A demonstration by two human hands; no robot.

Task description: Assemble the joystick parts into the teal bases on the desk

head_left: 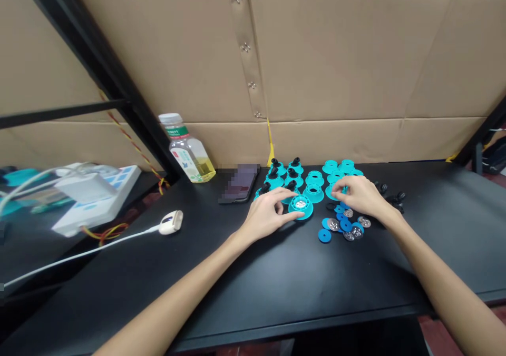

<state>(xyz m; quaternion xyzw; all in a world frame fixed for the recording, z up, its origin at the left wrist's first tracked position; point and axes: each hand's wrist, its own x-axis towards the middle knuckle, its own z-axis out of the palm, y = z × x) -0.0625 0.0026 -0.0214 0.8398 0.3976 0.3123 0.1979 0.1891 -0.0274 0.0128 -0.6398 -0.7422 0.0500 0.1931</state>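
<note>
My left hand [269,212] grips a turquoise flanged plastic ring [293,211] by its edges, between thumb and fingers. A shiny silver perforated disc [301,204] sits in the ring's middle. My right hand [358,194] is closed in a pinch just above the pile of small parts; whatever its fingertips hold, if anything, is hidden. Below it lie blue washers [324,235] and silver perforated discs [364,221], heaped together. Behind my hands stand more turquoise flanged rings [314,192], several of them on the left with black knobs [272,173] on top.
More black knobs [396,198] lie to the right of my right hand. A phone [239,183] and a bottle of yellow liquid [188,150] are at the back left. A white cable with a plug [171,222] crosses the left side, near a power strip [95,200]. Cardboard [336,56] walls the back.
</note>
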